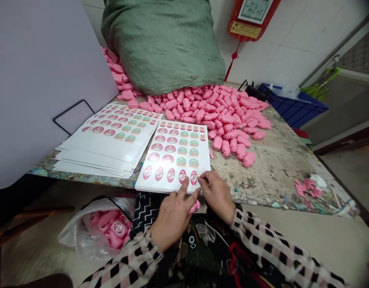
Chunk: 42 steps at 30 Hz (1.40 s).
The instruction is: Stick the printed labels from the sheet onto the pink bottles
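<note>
On the table's front edge lies a stack of sticker sheets (175, 186), printed with pink and green labels and a bottom row of ovals. My left hand (174, 214) rests over its lower edge, index and middle fingers stretched onto the paper. Under that hand a small pink plastic bottle (195, 206) is held, mostly hidden by the fingers. My right hand (216, 194) is closed, thumb and forefinger pinching at the right edge of the last oval sticker (193, 177). That sticker seems partly lifted from the sheet.
Pink bottles (220, 108) are heaped across the back beneath a green sack (166, 44). More sticker sheets (97, 156) lie to the left. A plastic bag (79, 228) of labelled bottles is below the table. Pink scraps (307, 188) lie at right, near a blue crate (301, 110).
</note>
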Each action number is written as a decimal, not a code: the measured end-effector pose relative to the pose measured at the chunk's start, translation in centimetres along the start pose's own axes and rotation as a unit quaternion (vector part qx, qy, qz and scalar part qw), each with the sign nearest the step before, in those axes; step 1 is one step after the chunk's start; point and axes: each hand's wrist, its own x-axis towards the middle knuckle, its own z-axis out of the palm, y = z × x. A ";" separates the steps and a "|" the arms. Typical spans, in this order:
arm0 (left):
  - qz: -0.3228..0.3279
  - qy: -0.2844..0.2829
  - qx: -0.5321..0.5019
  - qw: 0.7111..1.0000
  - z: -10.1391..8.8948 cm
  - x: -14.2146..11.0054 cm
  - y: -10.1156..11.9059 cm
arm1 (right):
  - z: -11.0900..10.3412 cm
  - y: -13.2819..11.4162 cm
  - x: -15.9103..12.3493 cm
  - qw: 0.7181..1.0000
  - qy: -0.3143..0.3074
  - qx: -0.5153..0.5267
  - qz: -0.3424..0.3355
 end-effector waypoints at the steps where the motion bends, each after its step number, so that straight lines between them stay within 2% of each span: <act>1: 0.000 0.001 -0.002 1.000 0.0 0.0 0.0 | 0.0 0.0 0.1 1.000 0.001 -0.003 0.005; 10: 0.001 0.004 -0.018 1.000 0.0 -0.1 -0.1 | 0.6 -0.1 2.1 0.999 -0.001 -0.030 0.027; 15: -0.001 0.004 -0.024 1.000 0.1 -0.1 -0.1 | 0.1 -0.1 3.0 0.999 -0.017 -0.034 0.011; 25: -0.006 0.000 -0.030 1.000 -0.1 0.0 0.0 | -1.3 0.5 2.2 0.998 -0.053 -0.024 -0.036; 31: -0.010 -0.001 -0.048 0.999 -0.1 0.0 0.0 | -1.1 0.0 2.1 0.998 -0.040 -0.032 -0.026; 38: -0.013 -0.005 -0.044 0.999 -0.2 0.0 -0.1 | -1.4 -0.7 2.5 0.998 -0.053 -0.013 0.044; 42: -0.013 -0.002 -0.039 0.999 -0.4 -0.1 0.0 | -2.1 -1.2 2.7 0.998 -0.053 0.004 0.036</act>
